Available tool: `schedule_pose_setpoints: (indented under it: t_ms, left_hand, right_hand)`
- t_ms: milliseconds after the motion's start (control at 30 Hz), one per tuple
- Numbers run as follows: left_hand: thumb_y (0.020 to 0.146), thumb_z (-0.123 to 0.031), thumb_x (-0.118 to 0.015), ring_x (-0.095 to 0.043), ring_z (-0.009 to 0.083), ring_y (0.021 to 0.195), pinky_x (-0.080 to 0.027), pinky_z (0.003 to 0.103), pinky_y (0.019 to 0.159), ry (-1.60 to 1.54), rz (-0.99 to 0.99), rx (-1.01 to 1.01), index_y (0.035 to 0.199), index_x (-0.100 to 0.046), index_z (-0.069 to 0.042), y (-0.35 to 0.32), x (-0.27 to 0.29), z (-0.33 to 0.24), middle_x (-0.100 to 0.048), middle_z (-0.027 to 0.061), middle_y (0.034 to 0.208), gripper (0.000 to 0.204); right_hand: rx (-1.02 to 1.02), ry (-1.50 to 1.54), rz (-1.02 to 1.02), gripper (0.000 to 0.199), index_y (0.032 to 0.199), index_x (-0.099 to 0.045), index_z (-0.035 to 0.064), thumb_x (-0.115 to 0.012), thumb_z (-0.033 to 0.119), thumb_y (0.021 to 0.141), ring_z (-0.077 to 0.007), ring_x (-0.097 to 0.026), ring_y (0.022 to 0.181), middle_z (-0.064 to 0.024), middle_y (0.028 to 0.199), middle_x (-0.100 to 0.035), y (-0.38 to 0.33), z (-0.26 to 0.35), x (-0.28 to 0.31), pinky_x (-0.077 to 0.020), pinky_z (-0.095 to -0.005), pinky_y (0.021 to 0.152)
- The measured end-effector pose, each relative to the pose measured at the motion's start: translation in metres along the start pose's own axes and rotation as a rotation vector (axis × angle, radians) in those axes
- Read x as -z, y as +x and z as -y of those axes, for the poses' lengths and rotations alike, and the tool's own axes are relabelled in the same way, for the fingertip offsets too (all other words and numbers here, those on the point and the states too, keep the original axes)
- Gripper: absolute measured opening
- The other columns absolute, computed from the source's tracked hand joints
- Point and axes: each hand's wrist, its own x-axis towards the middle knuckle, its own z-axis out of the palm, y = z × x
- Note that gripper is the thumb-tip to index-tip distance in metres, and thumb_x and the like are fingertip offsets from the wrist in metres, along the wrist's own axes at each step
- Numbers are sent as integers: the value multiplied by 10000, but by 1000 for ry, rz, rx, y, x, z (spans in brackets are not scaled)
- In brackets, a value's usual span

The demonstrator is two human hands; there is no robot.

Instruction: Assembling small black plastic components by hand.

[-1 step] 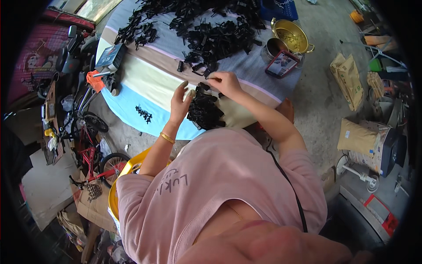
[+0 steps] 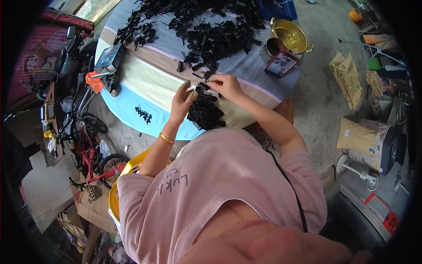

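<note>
My left hand [image 2: 181,103], with pale covers on its fingertips, is beside a heap of small black plastic parts [image 2: 205,112] near the table's front edge. Its thumb and forefinger are curved and apart, and I can make out nothing held between them. Just to the right, my right hand [image 2: 227,87] has its fingers pinched at a small black plastic part at the top of that heap; the fingers partly hide it. A large spread of black plastic parts [image 2: 220,42] covers the far side of the table. A small group of black pieces [image 2: 143,115] lies on the blue stripe at left.
The round table wears a striped cloth [image 2: 145,75]. At its right are a golden two-handled pot [image 2: 303,31], a dark cup [image 2: 276,45], a phone [image 2: 281,64] and a blue basket [image 2: 288,9]. A box [image 2: 110,57] stands at left. Bicycles [image 2: 90,158] stand beyond.
My right hand has dipped slightly toward the near heap. My left thumb and forefinger have come a little closer together. The picture on the phone differs.
</note>
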Motion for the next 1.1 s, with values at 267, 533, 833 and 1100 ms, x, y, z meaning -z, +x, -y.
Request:
schedule_pose_setpoints:
  t_ms: [267, 533, 833, 1100]
  left_hand:
    - [727, -277, -703, -455, 211, 1131, -364, 339, 962, -488, 555, 266, 1307, -282, -39, 1, -13, -24, -449, 108, 1229, 756]
    - [780, -257, -650, -483, 191, 1091, -391, 327, 934, -755, 672, 405, 1303, -308, -86, -5, -12, -16, -462, 87, 1212, 648]
    - [845, -189, -560, -501, 196, 1064, -393, 351, 915, -750, 520, 423, 1262, -375, -127, -9, -19, -6, -497, 103, 1186, 461]
    - [812, -190, -563, -474, 226, 1122, -369, 339, 944, -862, 472, 386, 1187, -433, -14, -15, -17, -18, -476, 134, 1228, 435]
  right_hand:
    - [-25, 258, 17, 118, 820, -631, 29, -662, 88, 723, -194, -555, 565, -87, 663, -591, -56, 49, 9, -430, -283, 525]
    - [113, 187, -65, 97, 803, -615, 30, -647, 65, 719, -241, -559, 598, -101, 693, -587, -64, 58, 17, -436, -310, 544]
    - [200, 13, -40, 100, 761, -619, 30, -673, 88, 699, -231, -563, 571, -85, 659, -566, -64, 52, 15, -457, -314, 537]
    - [319, -179, -18, 96, 790, -633, 83, -655, 122, 705, -225, -589, 601, -60, 738, -595, -58, 59, 13, -475, -303, 517]
